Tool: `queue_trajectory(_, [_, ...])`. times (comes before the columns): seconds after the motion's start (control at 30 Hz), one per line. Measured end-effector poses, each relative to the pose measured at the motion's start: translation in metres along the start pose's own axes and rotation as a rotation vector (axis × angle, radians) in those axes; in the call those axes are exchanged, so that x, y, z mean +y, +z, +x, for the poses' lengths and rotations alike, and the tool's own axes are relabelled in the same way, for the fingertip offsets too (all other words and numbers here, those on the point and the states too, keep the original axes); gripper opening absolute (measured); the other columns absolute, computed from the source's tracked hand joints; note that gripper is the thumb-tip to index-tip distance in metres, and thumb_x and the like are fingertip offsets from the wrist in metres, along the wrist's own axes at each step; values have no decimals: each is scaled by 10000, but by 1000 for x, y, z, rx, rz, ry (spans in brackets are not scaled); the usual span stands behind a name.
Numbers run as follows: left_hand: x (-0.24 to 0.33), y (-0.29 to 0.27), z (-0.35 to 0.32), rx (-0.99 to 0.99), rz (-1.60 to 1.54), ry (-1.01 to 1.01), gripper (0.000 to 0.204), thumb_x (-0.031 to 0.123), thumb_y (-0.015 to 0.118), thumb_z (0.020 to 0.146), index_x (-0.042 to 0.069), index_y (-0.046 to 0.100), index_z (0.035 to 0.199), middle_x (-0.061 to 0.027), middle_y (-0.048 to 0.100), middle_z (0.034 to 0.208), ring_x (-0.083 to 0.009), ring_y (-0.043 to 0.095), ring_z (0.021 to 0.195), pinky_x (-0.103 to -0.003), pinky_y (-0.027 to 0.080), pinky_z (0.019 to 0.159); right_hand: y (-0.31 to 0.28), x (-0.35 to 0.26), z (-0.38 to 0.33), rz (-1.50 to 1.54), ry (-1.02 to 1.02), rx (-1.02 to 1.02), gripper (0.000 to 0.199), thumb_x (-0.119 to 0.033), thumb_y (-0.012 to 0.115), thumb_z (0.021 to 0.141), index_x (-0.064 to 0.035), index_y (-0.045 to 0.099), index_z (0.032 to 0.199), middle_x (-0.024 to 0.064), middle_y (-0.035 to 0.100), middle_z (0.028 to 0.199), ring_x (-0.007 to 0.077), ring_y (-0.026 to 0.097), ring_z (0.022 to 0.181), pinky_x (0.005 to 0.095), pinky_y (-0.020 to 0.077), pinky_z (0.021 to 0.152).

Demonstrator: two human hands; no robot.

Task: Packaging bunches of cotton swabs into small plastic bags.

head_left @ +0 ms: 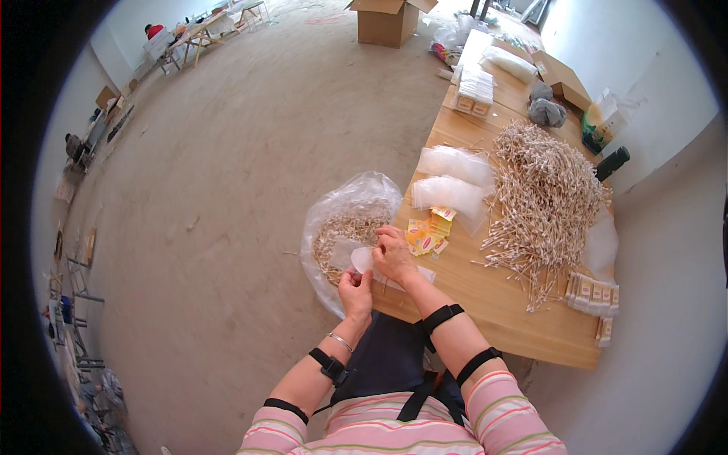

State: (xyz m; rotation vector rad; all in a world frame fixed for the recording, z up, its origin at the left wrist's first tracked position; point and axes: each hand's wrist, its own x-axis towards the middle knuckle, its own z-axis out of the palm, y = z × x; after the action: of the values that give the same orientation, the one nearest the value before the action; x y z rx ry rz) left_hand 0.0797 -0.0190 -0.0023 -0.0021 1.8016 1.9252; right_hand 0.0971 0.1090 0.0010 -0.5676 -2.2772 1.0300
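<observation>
At the table's near left corner, my left hand [356, 293] pinches a small clear plastic bag [361, 260] with a whitish, rounded patch. My right hand [394, 255] is just beside it, fingers curled together; what they hold, if anything, is hidden. Below both hands stands a large clear plastic sack [315, 227] full of cotton swabs [334, 236]. Several yellow and white printed cards [429, 231] lie right of my right hand. Another flat, clear piece of plastic [425, 274] rests under my right wrist.
A big heap of cotton swabs [546, 205] covers much of the wooden table [485, 322]. Stacks of flat clear bags [453, 194] lie left of it. Filled packs [593, 294] sit at the right edge, others [475, 91] farther back. A cardboard box [385, 24] stands on the floor.
</observation>
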Motion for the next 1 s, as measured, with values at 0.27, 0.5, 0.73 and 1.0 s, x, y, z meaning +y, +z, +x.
queue_trajectory(0.27, [5,-3,2,-56,224,52,175,82,691,824,34,565,936,4,596,789,-71,528,685,-225,431,613,-3,-8,-4,39,36,83,87,-38,594,657,-13,520,618,202,597,1114,358,515,1122,408,423,961])
queue_trajectory(0.5, [-11,-5,10,-17,357,131,566,142,761,760,16,399,1177,-56,569,851,-128,528,736,-268,455,644,-2,6,-6,44,-40,105,73,-2,565,646,-24,546,712,188,584,1091,364,519,1103,414,426,956])
queue_trajectory(0.73, [11,7,-20,314,824,558,840,146,736,721,14,223,1373,-185,370,1289,-343,331,1230,-470,236,1042,-78,-7,-54,-158,-62,333,203,-5,591,674,-54,571,870,150,543,1159,339,483,1142,433,376,985])
queue_trajectory(1.0, [11,65,-61,-624,800,924,568,48,656,729,29,436,1252,-200,412,1282,-379,361,1218,-444,278,1048,-213,52,-162,-814,598,885,476,-180,651,748,-67,490,1182,221,353,1346,378,305,1283,532,251,1032])
